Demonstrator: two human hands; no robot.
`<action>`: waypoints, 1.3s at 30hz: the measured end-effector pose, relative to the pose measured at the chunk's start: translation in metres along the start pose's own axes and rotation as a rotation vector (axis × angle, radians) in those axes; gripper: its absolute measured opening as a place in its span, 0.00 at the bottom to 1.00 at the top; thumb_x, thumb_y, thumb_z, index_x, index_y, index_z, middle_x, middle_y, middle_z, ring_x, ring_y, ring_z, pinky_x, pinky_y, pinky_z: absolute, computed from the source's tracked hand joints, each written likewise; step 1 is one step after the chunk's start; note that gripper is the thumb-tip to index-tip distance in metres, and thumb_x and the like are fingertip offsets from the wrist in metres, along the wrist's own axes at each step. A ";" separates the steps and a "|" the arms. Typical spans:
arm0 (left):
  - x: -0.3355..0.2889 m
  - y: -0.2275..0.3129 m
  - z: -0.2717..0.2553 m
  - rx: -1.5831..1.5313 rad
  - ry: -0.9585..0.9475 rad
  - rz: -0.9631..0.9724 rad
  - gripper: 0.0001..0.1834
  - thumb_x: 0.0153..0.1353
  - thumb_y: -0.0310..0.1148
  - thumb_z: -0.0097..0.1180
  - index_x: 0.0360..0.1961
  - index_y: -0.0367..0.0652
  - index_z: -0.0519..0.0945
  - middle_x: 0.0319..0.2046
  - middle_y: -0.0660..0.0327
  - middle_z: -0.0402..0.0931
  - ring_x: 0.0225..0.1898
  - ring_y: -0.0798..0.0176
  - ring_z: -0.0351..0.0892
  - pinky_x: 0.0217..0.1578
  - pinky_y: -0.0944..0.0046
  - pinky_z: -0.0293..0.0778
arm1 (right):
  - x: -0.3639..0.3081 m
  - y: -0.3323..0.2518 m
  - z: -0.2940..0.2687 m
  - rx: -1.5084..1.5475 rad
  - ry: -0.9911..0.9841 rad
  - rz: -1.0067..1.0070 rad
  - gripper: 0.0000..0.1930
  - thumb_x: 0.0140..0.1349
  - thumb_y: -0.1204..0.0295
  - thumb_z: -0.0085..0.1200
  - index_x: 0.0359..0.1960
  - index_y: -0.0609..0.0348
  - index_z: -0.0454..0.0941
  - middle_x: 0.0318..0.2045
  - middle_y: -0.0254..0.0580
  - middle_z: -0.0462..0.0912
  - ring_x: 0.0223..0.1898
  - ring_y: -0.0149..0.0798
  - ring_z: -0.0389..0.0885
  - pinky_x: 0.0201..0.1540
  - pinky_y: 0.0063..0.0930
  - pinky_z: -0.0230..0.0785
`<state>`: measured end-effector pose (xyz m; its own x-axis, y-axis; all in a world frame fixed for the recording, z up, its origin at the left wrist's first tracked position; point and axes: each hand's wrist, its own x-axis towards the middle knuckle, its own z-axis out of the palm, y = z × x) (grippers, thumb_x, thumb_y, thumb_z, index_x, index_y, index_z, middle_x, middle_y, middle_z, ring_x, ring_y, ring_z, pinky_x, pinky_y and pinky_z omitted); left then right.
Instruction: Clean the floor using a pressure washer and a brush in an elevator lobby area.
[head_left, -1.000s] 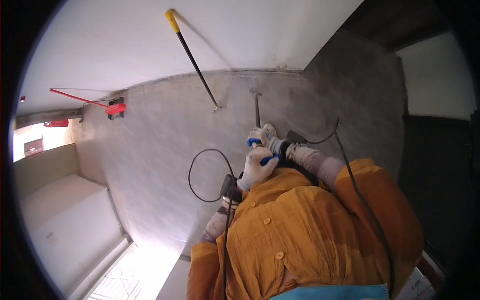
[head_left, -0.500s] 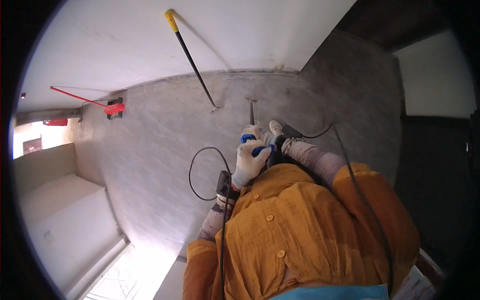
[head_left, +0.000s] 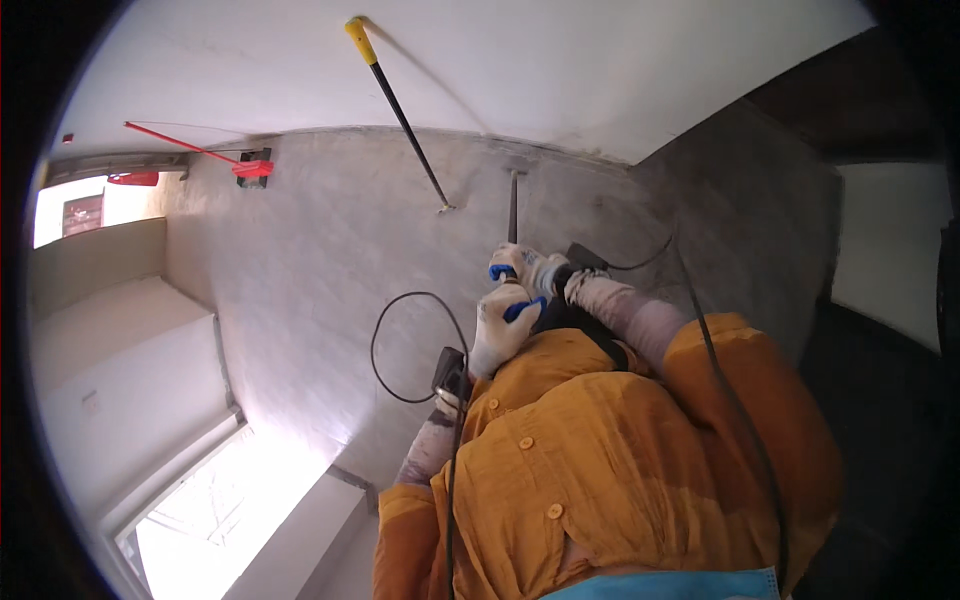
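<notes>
Pole [head_left: 513, 212]: dark, straight, crosswise head [head_left: 515, 172]; left grip [head_left: 502, 325], right grip [head_left: 522, 263] wrapped around it.

The left hand [head_left: 499, 332] is held curled, the right hand [head_left: 513, 263] curled just beyond it, both forearms [head_left: 625, 306] angled inward.

An unfinished-looking room: grey, concrete-like floor [head_left: 290, 260] under the yellow-topped pole [head_left: 402, 122], plain white wall [head_left: 560, 70] behind it, bright opening [head_left: 200, 515] to its lower left.
</notes>
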<state>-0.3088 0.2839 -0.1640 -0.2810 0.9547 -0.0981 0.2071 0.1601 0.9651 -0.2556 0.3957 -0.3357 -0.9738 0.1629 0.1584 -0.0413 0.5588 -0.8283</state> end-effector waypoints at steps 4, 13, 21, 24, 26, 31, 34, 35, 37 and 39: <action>0.022 -0.024 0.014 0.005 0.089 0.027 0.08 0.47 0.24 0.54 0.18 0.30 0.70 0.17 0.57 0.66 0.22 0.64 0.64 0.25 0.65 0.62 | 0.017 0.037 -0.012 -0.084 -0.105 -0.081 0.11 0.38 0.61 0.58 0.20 0.51 0.73 0.26 0.42 0.76 0.35 0.47 0.74 0.39 0.35 0.67; 0.043 -0.011 0.004 0.037 0.020 -0.009 0.08 0.47 0.23 0.53 0.16 0.31 0.69 0.16 0.58 0.66 0.21 0.64 0.65 0.24 0.65 0.61 | 0.025 0.041 -0.024 -0.061 0.008 -0.088 0.10 0.40 0.61 0.55 0.19 0.52 0.73 0.24 0.43 0.77 0.32 0.48 0.75 0.36 0.36 0.68; 0.033 -0.009 -0.007 -0.023 -0.046 -0.071 0.06 0.45 0.24 0.54 0.19 0.30 0.73 0.22 0.54 0.72 0.28 0.59 0.72 0.33 0.64 0.67 | 0.014 0.022 -0.017 0.026 0.026 0.012 0.12 0.33 0.64 0.59 0.20 0.52 0.71 0.24 0.40 0.73 0.32 0.47 0.72 0.34 0.35 0.65; 0.040 -0.006 -0.007 0.001 -0.087 -0.048 0.06 0.45 0.24 0.54 0.19 0.30 0.73 0.21 0.54 0.72 0.28 0.58 0.72 0.34 0.65 0.67 | 0.019 0.029 -0.024 -0.039 -0.020 0.061 0.11 0.37 0.61 0.56 0.21 0.52 0.74 0.28 0.42 0.77 0.36 0.47 0.75 0.38 0.35 0.69; 0.047 -0.008 -0.009 -0.003 -0.074 -0.140 0.06 0.45 0.24 0.54 0.20 0.29 0.73 0.22 0.54 0.73 0.29 0.58 0.73 0.35 0.63 0.68 | 0.025 0.033 -0.029 -0.024 0.012 0.045 0.12 0.35 0.61 0.57 0.21 0.52 0.72 0.26 0.41 0.75 0.33 0.47 0.73 0.35 0.36 0.67; 0.039 0.003 -0.007 -0.020 -0.110 -0.061 0.06 0.43 0.23 0.55 0.21 0.29 0.74 0.24 0.51 0.74 0.31 0.56 0.75 0.38 0.62 0.70 | 0.007 0.016 -0.031 -0.013 -0.041 0.081 0.11 0.39 0.62 0.55 0.22 0.52 0.74 0.30 0.42 0.77 0.37 0.46 0.75 0.39 0.35 0.70; 0.043 -0.003 -0.003 -0.006 -0.124 -0.038 0.06 0.44 0.24 0.55 0.21 0.29 0.74 0.24 0.51 0.74 0.30 0.55 0.73 0.35 0.61 0.69 | 0.009 0.022 -0.027 -0.075 0.000 0.140 0.11 0.40 0.62 0.55 0.22 0.52 0.73 0.30 0.41 0.77 0.38 0.46 0.75 0.39 0.35 0.70; 0.044 -0.007 -0.002 -0.010 -0.101 -0.017 0.07 0.44 0.24 0.55 0.20 0.29 0.74 0.24 0.51 0.73 0.29 0.55 0.73 0.34 0.61 0.68 | 0.012 0.022 -0.028 -0.062 -0.011 0.174 0.11 0.39 0.62 0.55 0.22 0.53 0.73 0.30 0.41 0.77 0.37 0.46 0.75 0.39 0.35 0.70; 0.042 -0.009 0.000 -0.041 -0.095 -0.029 0.07 0.44 0.24 0.55 0.19 0.29 0.73 0.23 0.51 0.73 0.28 0.55 0.72 0.33 0.62 0.68 | 0.004 0.025 -0.025 -0.051 0.061 0.138 0.11 0.40 0.62 0.55 0.22 0.53 0.73 0.29 0.41 0.77 0.36 0.47 0.75 0.38 0.35 0.70; 0.042 -0.005 0.006 -0.025 -0.119 -0.066 0.07 0.44 0.24 0.55 0.19 0.29 0.73 0.22 0.52 0.72 0.27 0.56 0.72 0.33 0.62 0.67 | -0.003 0.044 -0.010 -0.052 0.101 0.046 0.10 0.40 0.62 0.55 0.23 0.52 0.74 0.28 0.41 0.77 0.35 0.47 0.75 0.38 0.35 0.69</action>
<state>-0.3164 0.3247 -0.1746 -0.1796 0.9656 -0.1881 0.1681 0.2185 0.9612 -0.2528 0.4275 -0.3671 -0.9468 0.2691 0.1765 0.0172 0.5899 -0.8073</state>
